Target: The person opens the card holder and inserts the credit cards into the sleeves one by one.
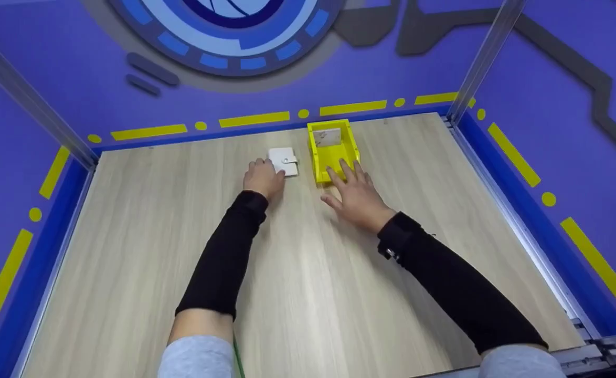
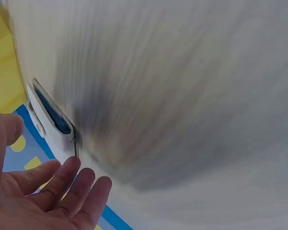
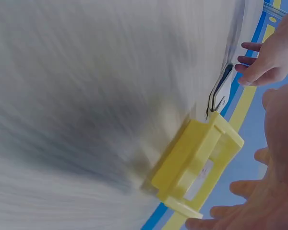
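Observation:
A small white wallet (image 1: 282, 160) with a snap strap lies on the wooden tabletop. My left hand (image 1: 264, 178) is at its left side, fingers loosely bent and spread in the left wrist view, where the wallet (image 2: 53, 124) stands just beyond the fingertips (image 2: 103, 186). To the wallet's right is a yellow plastic bin (image 1: 314, 157), its low front toward me. My right hand (image 1: 361, 199) hovers over the bin's front right, fingers spread and holding nothing. Inside the bin, a white patterned rectangle (image 1: 328, 137) shows against the back wall.
Blue-purple panels (image 1: 234, 100) with yellow dashes wall the tabletop (image 1: 156, 226) at the back and both sides. Metal posts (image 1: 489, 52) stand at the back corners. Beside my left sleeve runs a thin green cord (image 1: 238, 357).

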